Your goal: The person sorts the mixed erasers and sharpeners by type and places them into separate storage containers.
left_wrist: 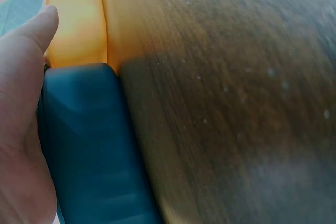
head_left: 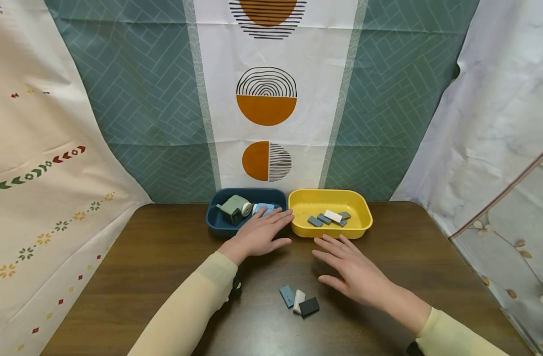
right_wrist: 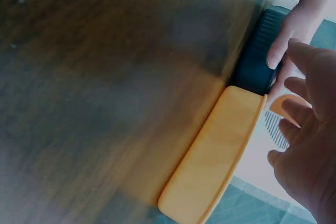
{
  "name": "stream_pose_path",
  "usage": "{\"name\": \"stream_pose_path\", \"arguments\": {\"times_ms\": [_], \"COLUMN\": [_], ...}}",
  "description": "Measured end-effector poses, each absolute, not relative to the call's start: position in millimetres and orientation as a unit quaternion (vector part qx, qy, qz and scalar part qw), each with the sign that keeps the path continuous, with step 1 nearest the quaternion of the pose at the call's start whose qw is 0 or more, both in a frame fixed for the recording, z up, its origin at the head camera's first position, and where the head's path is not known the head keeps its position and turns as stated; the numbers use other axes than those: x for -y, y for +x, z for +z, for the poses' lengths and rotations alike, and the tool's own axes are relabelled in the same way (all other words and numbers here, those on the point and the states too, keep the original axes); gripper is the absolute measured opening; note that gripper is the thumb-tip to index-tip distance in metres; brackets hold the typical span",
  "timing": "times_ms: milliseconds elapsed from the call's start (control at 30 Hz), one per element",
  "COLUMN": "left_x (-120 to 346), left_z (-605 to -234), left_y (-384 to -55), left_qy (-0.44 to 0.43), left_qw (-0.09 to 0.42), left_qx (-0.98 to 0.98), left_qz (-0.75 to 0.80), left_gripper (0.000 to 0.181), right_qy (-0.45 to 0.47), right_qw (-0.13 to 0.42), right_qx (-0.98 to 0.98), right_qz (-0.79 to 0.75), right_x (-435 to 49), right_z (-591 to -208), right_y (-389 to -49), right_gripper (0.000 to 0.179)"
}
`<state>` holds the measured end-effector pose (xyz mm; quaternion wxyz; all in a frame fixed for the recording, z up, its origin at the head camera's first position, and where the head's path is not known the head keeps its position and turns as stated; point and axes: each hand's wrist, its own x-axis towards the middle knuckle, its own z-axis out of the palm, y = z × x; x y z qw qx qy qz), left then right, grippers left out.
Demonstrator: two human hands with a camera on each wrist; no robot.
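My left hand (head_left: 259, 232) reaches over the front right of a dark blue bin (head_left: 218, 228), its fingers extended and nothing held. Inside that bin are a green boxy object (head_left: 232, 207) with a white round end and a light blue piece (head_left: 263, 207), partly hidden by the fingers. My right hand (head_left: 356, 272) hovers in front of a yellow bin (head_left: 325, 232), fingers spread and holding nothing. Several small grey-blue dominoes-like blocks (head_left: 315, 221) and a white block (head_left: 333, 216) lie in the yellow bin.
Between the forearms, a blue-grey block (head_left: 287, 296), a white block (head_left: 298, 300) and a black block (head_left: 309, 307) lie close together on the brown wooden table (head_left: 133, 277). The two bins stand side by side at the back edge, before a patterned curtain (head_left: 271, 163).
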<state>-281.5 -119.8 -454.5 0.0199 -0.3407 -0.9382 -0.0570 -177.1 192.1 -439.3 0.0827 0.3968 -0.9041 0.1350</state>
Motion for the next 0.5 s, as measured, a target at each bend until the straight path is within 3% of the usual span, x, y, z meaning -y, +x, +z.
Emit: {"name": "stream_pose_path", "arguments": {"times_ms": [500], "left_x": [120.0], "left_z": [-451.7], "left_y": [-280.9], "left_qy": [-0.342], "left_qw": [0.012], "left_qx": [0.938], "left_qz": [-0.058], "left_gripper": [0.077], "right_qy": [0.432], "right_qw": [0.015], "right_qx": [0.89], "right_qz": [0.143], "right_x": [-193.6], "right_z": [-444.9], "right_y": [-169.4], "right_gripper": [0.065]}}
